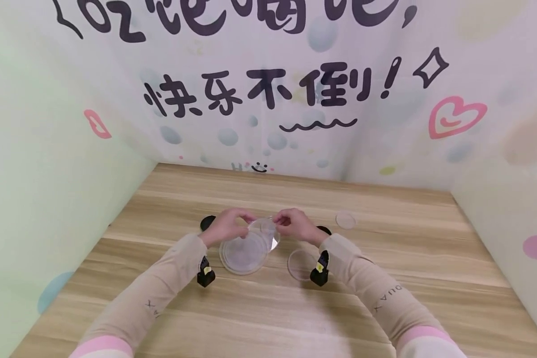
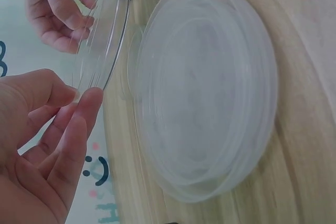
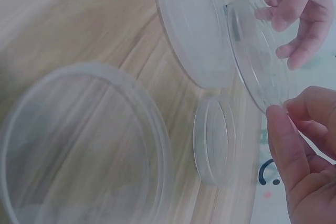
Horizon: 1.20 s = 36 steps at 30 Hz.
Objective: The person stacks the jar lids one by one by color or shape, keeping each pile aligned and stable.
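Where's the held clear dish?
In the left wrist view, the held clear dish is at upper left, between the left hand and right hand, left of the larger frosted dish.

"Where could a hand pass?"
"Over the near table [image 1: 255,320], between the forearms [image 1: 161,288]."
"And between the stack [image 1: 243,254] and the near dish [image 1: 301,265]?"
"A narrow gap; the small dish [image 3: 214,142] and raised dish [image 2: 107,32] obstruct its far end."
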Tool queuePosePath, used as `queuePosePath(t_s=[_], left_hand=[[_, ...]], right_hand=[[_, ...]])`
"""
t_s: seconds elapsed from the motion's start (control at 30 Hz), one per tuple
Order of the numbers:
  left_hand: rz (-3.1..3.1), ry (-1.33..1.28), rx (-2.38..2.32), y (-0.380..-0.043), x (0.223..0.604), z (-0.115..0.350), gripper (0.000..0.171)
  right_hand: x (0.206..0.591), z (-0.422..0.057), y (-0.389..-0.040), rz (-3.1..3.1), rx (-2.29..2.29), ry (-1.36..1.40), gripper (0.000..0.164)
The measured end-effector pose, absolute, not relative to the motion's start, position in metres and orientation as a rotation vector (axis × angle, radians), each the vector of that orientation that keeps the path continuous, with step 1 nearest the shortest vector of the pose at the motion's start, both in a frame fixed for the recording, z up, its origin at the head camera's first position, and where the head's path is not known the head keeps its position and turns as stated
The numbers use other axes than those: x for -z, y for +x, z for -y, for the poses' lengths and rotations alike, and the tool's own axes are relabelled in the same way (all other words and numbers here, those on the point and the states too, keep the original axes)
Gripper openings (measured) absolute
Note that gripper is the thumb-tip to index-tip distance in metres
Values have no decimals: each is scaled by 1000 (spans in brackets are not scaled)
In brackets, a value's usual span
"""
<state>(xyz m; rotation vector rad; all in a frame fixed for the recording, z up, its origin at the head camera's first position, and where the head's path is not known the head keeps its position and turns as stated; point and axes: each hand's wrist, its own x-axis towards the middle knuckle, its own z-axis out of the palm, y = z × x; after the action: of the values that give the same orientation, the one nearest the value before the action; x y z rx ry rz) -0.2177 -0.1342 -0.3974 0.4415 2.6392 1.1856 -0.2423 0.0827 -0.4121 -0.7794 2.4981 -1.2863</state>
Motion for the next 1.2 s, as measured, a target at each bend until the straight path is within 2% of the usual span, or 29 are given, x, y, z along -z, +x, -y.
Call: queuePosePath(t_s=[0.47,0.7,0.97,1.2], left_hand=[[-2709,447,-1074,-213,396,153,38],[-2656,432,-1125,-212,400,161,41],[-2605,417,-1211,-211,408,169,35],[-2586,425,-1188,-211,410,171,32]], right_hand=[[418,-61,-240,-2508,1284,-844,15],[420,-51,-240,-2526,1252,-887,18],[423,-43,-236,-2533,1227,-907,18],[422,-44,-233,-2505,1207,-944,25]])
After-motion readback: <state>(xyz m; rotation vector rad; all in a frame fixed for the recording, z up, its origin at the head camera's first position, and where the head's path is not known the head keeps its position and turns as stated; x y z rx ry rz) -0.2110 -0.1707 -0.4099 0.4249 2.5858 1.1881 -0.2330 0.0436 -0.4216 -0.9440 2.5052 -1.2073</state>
